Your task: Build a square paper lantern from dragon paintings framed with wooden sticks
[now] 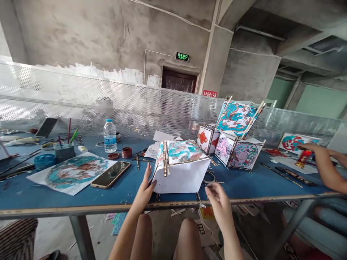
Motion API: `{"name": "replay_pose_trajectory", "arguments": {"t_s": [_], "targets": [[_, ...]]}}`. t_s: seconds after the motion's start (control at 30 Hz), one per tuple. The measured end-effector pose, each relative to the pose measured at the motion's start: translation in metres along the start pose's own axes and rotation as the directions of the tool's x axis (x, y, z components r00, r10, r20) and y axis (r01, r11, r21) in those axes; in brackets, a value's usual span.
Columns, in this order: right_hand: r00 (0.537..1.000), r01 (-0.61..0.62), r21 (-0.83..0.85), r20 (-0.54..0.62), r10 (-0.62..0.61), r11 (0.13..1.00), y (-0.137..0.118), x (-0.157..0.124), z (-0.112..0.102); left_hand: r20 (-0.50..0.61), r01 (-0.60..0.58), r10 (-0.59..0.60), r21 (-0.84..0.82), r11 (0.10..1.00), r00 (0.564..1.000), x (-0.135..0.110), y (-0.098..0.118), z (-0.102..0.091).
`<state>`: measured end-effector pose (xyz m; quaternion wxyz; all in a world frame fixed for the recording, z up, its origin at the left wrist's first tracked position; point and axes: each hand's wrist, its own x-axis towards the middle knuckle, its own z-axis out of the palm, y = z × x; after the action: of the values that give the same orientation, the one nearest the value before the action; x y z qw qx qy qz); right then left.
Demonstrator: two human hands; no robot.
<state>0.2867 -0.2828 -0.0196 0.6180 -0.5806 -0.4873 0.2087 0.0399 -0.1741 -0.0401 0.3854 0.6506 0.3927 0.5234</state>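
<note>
A box-shaped paper lantern [180, 178] with a stick frame stands at the table's front edge. Its near face is plain white, and the top carries a turquoise and brown painted dragon. My left hand [146, 187] is at the lantern's left side, fingers stretched out, thumb by the near left edge. Off the lower right corner, my right hand [219, 198] is apart from the lantern, fingers curled and thumb close to the forefinger; whatever lies between them is too small to make out. Two thin sticks [165, 159] run along the lantern's top left and jut past its edge.
Finished-looking lanterns [241, 155] are stacked behind right. Leftward lie a phone [111, 174], a painted sheet [77, 173], paint jars [126, 153] and a water bottle [110, 135]. Another person's arm [329, 169] rests at the right, near a red-and-gold object [304, 158]. Scraps litter the floor.
</note>
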Motion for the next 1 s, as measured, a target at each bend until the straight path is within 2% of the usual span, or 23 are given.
{"name": "replay_pose_trajectory", "arguments": {"t_s": [0.03,0.07,0.1,0.23,0.3,0.43,0.6,0.8,1.0], "targets": [[0.996,0.052,-0.059,-0.073,-0.057,0.997,0.007,0.006,-0.001,-0.003,0.001,-0.001,0.003,1.000,1.000,0.000,0.000,0.000],[0.991,0.092,-0.106,-0.091,-0.102,0.990,0.013,0.013,-0.001,-0.005,0.005,-0.005,0.007,1.000,1.000,0.001,0.001,0.000],[0.990,0.118,-0.139,-0.063,-0.128,0.983,0.019,0.020,0.002,-0.005,0.015,-0.015,0.011,1.000,1.000,0.001,0.001,0.000],[0.970,0.176,-0.139,0.191,-0.148,0.974,0.035,0.041,0.021,-0.019,0.030,-0.030,0.002,1.000,0.999,0.000,0.003,0.000],[0.953,0.205,-0.094,0.245,-0.176,0.974,0.042,0.046,0.029,-0.036,0.041,-0.041,-0.018,0.999,0.998,0.000,0.002,0.000],[0.942,0.227,-0.035,0.263,-0.210,0.973,0.054,0.049,0.036,-0.038,0.079,-0.081,-0.051,0.996,0.996,0.003,-0.003,0.001],[0.936,0.234,-0.076,0.287,-0.204,0.969,0.063,0.050,0.037,-0.036,0.018,-0.018,0.004,1.000,0.999,0.011,-0.003,0.003],[0.932,0.233,-0.073,0.302,-0.202,0.970,0.062,0.049,0.037,0.047,-0.034,0.032,0.051,0.998,0.998,0.017,0.008,0.010],[0.937,0.188,-0.032,0.304,-0.170,0.982,0.061,0.047,0.037,0.123,-0.072,0.060,0.093,0.993,0.991,0.013,0.007,0.015]]}}
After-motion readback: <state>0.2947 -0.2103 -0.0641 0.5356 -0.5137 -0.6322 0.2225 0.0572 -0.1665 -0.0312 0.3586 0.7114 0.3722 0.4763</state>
